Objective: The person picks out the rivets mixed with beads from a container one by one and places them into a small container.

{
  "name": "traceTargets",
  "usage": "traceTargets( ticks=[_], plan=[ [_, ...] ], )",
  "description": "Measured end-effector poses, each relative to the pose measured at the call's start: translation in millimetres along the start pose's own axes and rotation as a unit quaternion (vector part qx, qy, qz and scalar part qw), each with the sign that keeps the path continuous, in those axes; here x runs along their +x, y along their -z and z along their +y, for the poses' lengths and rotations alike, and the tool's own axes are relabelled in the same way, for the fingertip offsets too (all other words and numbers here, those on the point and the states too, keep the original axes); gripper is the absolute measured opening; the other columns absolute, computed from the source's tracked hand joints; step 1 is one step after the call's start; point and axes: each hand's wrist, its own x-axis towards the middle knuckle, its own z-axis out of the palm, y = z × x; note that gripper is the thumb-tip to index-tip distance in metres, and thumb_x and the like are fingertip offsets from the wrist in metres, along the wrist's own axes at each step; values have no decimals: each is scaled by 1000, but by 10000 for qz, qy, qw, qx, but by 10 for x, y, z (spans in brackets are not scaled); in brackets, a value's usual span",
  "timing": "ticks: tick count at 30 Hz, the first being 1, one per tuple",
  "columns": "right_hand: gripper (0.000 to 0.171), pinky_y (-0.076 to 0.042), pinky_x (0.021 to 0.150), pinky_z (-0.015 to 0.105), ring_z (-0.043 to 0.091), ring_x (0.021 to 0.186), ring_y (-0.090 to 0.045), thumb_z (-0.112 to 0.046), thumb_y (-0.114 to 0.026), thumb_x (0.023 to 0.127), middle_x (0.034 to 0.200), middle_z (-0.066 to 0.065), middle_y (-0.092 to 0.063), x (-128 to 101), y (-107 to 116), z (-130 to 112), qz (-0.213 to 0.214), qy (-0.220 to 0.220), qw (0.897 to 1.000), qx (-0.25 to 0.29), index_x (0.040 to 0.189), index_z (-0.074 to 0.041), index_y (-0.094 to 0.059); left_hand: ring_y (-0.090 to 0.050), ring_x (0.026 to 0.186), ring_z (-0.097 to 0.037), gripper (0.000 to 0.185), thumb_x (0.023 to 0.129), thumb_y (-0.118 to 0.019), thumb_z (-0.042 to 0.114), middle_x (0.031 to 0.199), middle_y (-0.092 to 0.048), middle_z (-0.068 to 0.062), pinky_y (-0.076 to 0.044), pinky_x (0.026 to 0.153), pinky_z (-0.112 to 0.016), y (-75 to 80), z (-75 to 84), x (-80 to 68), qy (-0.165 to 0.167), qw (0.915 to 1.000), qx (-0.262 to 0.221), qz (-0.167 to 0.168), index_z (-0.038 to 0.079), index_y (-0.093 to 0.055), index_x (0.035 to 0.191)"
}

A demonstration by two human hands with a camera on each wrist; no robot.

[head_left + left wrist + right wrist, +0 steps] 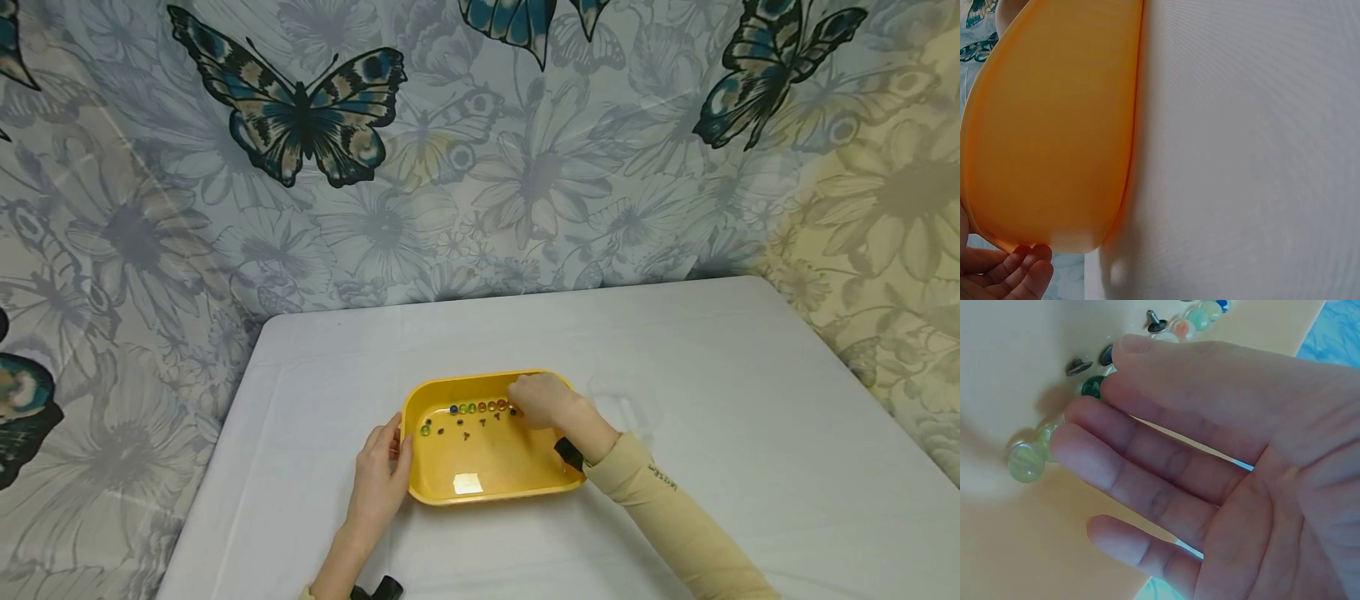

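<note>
Yellow tray (487, 479) on bench (750, 375): marbles (480, 407) and small screws (467, 434).
Left hand (381, 479) grips tray's 9 o'clock rim; right hand (542, 400), fingers relaxed, touches marbles at 1 o'clock.

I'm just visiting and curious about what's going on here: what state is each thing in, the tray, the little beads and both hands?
Yellow tray: flat on the white table, upright.
Glass beads: lined up in a row along the tray's far wall.
Small dark pins: scattered loose on the tray floor.
Left hand: holds the tray's left rim.
Right hand: fingers straight, reaching into the tray at the beads.
</note>
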Motion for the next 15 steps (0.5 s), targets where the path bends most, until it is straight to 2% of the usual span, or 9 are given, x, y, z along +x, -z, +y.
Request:
traceTargets(
  ticks=[15],
  plan=[
    [22, -28, 54, 26, 12, 56, -31, -3, -60, 87, 62, 2, -41, 15, -59, -4, 73, 10, 9996, -258, 70, -10, -49, -51, 74, -12, 40, 89, -59, 4, 86, -53, -5, -50, 63, -23, -1, 0, 2, 74, 10000, -8, -25, -8, -50, 127]
  ],
)
